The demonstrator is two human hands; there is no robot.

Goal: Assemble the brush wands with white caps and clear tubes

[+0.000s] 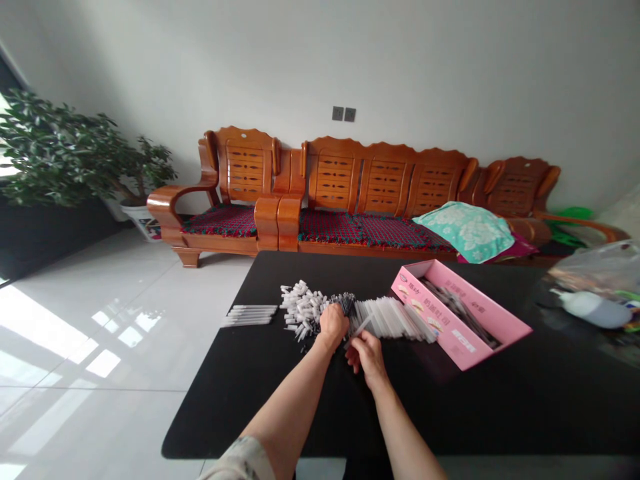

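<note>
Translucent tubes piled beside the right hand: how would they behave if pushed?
The translucent tubes would probably roll sideways: they look slim and round. Likely fairly stiff, since they lie straight. Pushing one may shift its neighbours, as they're packed close together.

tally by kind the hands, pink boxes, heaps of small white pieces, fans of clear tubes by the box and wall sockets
Left hand and right hand: 2
Pink box: 1
Heap of small white pieces: 1
Fan of clear tubes: 1
Wall sockets: 2
Total: 7

Bright daylight glare across floor [123, 333]
</note>
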